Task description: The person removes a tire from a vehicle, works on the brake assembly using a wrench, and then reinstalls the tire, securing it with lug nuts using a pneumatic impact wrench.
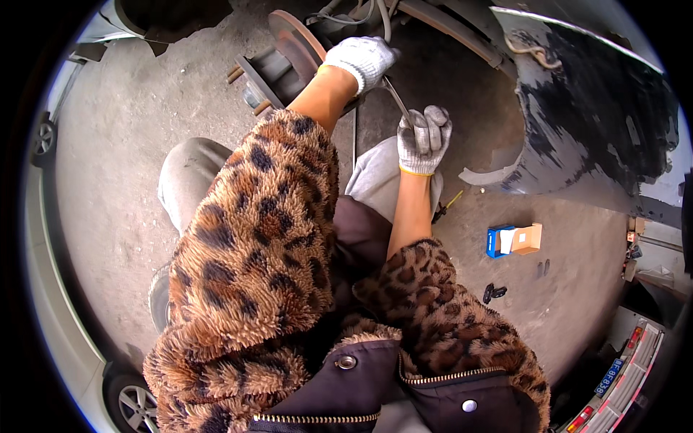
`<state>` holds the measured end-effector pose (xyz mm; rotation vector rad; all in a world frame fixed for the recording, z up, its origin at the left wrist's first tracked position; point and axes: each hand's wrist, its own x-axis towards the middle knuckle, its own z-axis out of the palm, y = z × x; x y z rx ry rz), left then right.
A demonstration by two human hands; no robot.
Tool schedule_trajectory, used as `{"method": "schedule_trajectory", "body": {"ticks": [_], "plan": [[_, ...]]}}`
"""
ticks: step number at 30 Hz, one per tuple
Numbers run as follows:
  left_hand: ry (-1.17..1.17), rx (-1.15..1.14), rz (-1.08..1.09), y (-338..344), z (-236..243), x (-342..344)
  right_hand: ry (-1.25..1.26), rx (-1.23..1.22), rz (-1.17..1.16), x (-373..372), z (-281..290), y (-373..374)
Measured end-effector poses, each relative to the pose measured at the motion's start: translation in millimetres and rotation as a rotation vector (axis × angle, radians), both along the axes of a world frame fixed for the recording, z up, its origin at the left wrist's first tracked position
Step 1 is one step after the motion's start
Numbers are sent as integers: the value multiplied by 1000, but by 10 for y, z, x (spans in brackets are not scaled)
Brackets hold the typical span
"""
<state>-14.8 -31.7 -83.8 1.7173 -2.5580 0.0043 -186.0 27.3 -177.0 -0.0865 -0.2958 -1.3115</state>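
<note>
The metal tool (396, 99) sits at upper centre, the gloved right hand (424, 141) curled round its lower end; the left hand (361, 61) (fingers hidden) I cannot tell. A slipping glove could knock knuckles into the brake disc (298, 35), further left.

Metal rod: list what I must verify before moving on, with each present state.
1. Both hands gloved: ok; left hand and right hand are covered.
2. Right-hand grip: ok; fingers curl around the metal rod.
3. Left-hand grip on the rod: cannot tell; its palm side is hidden.
4. Left hand clear of the brake disc: cannot tell; they meet in view.
5. Loose items off the floor: not ok; an open blue box and small black parts lie there.
</note>
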Motion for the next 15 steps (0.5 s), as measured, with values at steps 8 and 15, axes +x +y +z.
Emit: {"method": "schedule_trajectory", "body": {"ticks": [8,15], "plan": [[-66,60,-3,74,138,-24,-173,98,136,12,-31,-63],[2,-104,-18,70,46,-15,435,662,-76,-198,-694,43]]}}
